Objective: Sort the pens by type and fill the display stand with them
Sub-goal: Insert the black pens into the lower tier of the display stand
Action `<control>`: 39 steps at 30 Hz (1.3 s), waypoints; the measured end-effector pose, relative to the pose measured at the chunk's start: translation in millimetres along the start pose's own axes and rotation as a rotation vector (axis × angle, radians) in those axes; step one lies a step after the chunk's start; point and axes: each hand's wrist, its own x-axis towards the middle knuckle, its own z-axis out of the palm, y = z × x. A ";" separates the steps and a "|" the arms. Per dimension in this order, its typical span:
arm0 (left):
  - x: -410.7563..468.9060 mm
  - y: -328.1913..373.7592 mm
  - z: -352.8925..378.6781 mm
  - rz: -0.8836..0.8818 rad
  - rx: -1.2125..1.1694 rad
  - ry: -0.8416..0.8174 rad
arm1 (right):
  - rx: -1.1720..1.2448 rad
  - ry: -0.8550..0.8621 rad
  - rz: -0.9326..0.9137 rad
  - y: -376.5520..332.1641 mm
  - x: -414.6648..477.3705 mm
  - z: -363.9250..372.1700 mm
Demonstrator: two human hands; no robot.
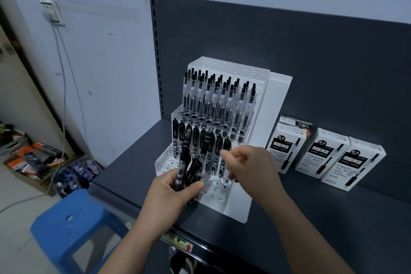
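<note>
The fingers of the left hand (175, 193) are curled round a bundle of dark pens (189, 162), thumb pressed across the barrels, and hold it upright just in front of the stand (278, 100). The right hand (251, 167) has its thumb and forefinger drawn together at the right end of the row of dark pens (195, 135). Whether they pinch a pen there I cannot tell. Its other fingers are loosely curled.

Behind that row, one step up, stand the clear pens (218, 98) with black caps. The top step shows only holes, and most of the front holes (219, 182) show no pen.

The likely trouble is the bundle. It is a loose fistful, and drawing one pen out could drag its neighbours, so some might slip and scatter on the shelf (333, 218) or roll off toward the stool (73, 218). Reaching over the low step, a wrist could also knock the planted pens askew. A dark pen put among the clear ones would spoil the sorting. The boxes (329, 155) stand well apart, to the right.
</note>
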 end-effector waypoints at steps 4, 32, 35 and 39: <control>0.4 0.0 5.1 -0.016 0.036 -0.053 | 0.339 -0.066 0.062 -17.2 -6.6 -6.4; 7.4 -15.2 -2.9 0.026 0.008 0.074 | -0.288 0.156 -0.073 11.9 10.3 -3.3; 5.7 -13.4 -6.7 0.000 -0.049 0.040 | -0.335 0.126 -0.064 12.9 13.9 0.3; 3.8 -5.8 -11.5 -0.006 -0.065 0.008 | -0.378 0.052 0.044 6.3 9.0 -4.4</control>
